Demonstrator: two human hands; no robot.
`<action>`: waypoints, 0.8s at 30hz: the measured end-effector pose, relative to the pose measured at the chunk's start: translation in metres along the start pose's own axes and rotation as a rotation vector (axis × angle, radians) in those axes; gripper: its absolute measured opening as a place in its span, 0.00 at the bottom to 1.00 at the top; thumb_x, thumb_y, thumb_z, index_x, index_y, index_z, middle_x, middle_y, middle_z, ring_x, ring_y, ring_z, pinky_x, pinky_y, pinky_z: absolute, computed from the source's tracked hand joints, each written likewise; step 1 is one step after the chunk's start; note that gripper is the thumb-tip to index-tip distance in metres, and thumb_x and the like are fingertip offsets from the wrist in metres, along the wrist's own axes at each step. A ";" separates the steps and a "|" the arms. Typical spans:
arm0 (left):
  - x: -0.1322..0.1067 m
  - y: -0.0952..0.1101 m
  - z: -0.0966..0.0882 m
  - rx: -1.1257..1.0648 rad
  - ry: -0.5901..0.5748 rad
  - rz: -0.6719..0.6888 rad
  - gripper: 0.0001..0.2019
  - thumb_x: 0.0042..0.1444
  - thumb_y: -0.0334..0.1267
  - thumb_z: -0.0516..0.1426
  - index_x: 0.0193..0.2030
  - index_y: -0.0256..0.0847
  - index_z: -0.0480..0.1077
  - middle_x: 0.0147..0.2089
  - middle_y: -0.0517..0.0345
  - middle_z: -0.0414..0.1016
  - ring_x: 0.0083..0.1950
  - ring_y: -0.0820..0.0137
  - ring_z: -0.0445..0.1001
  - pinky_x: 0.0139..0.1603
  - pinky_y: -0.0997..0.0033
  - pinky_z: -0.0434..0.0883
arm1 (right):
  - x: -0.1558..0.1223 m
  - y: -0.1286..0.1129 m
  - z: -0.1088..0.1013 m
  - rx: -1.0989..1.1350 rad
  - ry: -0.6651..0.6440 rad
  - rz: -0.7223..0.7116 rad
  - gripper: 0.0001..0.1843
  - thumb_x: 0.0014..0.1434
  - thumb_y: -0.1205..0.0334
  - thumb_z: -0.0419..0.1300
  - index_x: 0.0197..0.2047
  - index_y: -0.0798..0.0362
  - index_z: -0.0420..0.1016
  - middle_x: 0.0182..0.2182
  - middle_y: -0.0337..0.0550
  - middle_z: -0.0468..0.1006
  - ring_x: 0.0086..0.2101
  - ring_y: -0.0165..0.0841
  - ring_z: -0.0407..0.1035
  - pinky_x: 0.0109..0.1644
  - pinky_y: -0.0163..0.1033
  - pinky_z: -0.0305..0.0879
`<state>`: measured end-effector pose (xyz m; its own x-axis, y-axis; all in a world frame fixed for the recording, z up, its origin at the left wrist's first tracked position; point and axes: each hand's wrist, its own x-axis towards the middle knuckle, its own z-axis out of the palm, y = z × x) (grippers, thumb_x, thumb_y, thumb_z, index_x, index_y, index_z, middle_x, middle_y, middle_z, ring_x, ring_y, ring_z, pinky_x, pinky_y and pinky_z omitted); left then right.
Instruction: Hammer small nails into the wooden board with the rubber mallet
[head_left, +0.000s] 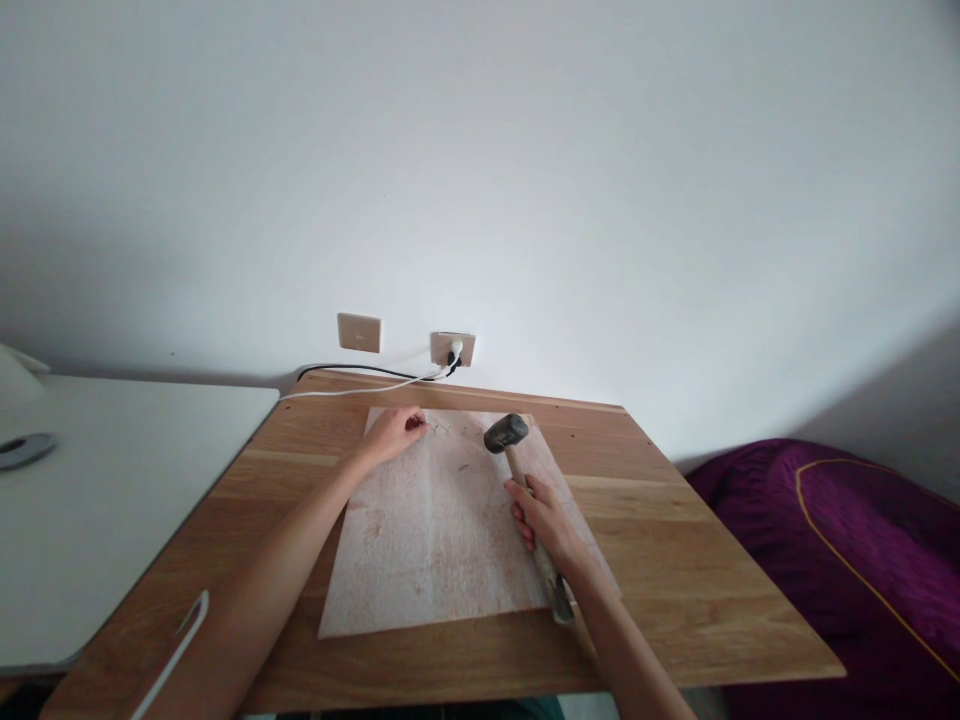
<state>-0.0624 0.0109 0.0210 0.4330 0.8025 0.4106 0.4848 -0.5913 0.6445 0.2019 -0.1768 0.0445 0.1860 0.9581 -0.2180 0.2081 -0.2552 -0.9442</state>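
Observation:
A pale, whitish wooden board (420,540) lies flat in front of me. My right hand (544,515) is wrapped round the wooden handle of a hammer (506,432), whose dark, blocky head is raised over the board's far right part. Over the far left part of the board is my left hand (397,432), its fingers curled and pinched together. Whatever the fingertips hold is too small to make out. Just right of them are several thin nails (441,429). Another small nail (463,466) lies nearer the middle of the board.
Under the board is a brown wooden tabletop (645,560). A white table (135,500) adjoins it on the left, with a grey ring-shaped object (26,450). Cables (375,388) run along the wall to a socket (453,348). A purple beanbag-like cushion (847,540) sits on the right.

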 end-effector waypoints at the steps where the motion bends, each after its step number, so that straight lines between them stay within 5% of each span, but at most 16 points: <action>1: 0.000 0.000 0.000 -0.001 0.002 -0.001 0.05 0.59 0.38 0.61 0.34 0.41 0.75 0.34 0.57 0.81 0.35 0.67 0.77 0.39 0.69 0.69 | 0.000 0.000 0.000 -0.001 0.000 -0.002 0.17 0.60 0.45 0.58 0.32 0.46 0.57 0.19 0.27 0.62 0.14 0.24 0.55 0.13 0.30 0.52; 24: 0.000 -0.002 0.001 0.002 0.011 -0.037 0.05 0.54 0.38 0.64 0.33 0.41 0.74 0.29 0.61 0.77 0.31 0.69 0.74 0.35 0.72 0.67 | 0.000 -0.001 0.000 -0.005 -0.014 0.001 0.19 0.59 0.43 0.59 0.32 0.46 0.57 0.20 0.27 0.63 0.15 0.24 0.55 0.14 0.31 0.53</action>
<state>-0.0630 0.0119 0.0190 0.4065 0.8248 0.3931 0.5018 -0.5611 0.6583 0.2019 -0.1770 0.0451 0.1725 0.9595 -0.2228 0.2130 -0.2572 -0.9426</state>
